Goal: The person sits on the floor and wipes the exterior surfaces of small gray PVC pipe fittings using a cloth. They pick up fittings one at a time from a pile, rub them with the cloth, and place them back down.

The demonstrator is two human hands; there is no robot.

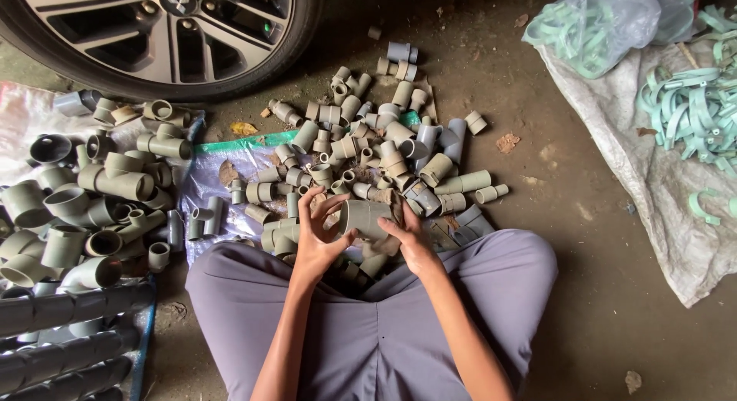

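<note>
Grey-green plastic: the pipe fitting held between both hands is a short, thick socket piece, the same dull colour as the loose parts around it.
Far left of the grip: a heap of larger elbows and tees lies on a pale sack, with long grey pipes stacked below it.
Left hand: fingers spread and curled, the fingertips touching the fitting's left end; a partly spread hand, resting on the piece more than clamping it.
Fitting's axis: it lies roughly level, long axis running left to right between the hands, tilted slightly down toward the right hand. Its left end seems to be the open mouth, though fingers cover it and I cannot be sure.
Right hand: wrapped close on the fitting's right end from below, thumb on top, a narrow, firm hold.
Beyond the grip: a pile of small fittings spreads over a clear plastic sheet on the dirt floor.
Beneath the grip: the person's crossed legs in grey-purple trousers.
Far right of the grip: pale green pipe clips lie on a sack.
Up and left: a car wheel.
</note>
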